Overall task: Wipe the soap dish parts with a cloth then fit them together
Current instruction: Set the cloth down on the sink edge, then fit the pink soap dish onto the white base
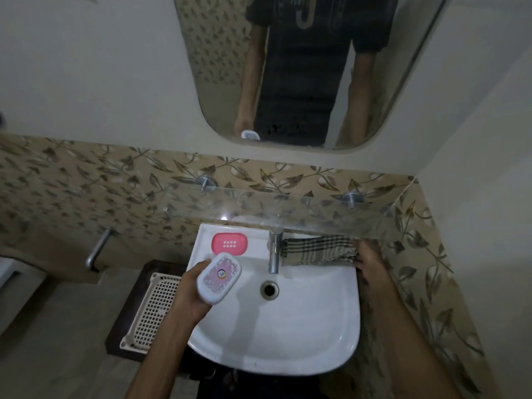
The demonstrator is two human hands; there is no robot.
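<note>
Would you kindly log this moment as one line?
left hand: holds white lid | right hand: grips cloth | pink tray: on sink

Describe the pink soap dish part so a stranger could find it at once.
Look at the white sink below the mirror. On its back rim, left of the tap, lies the pink tray. It alone is pink, with a grid of small holes in its middle.
</note>
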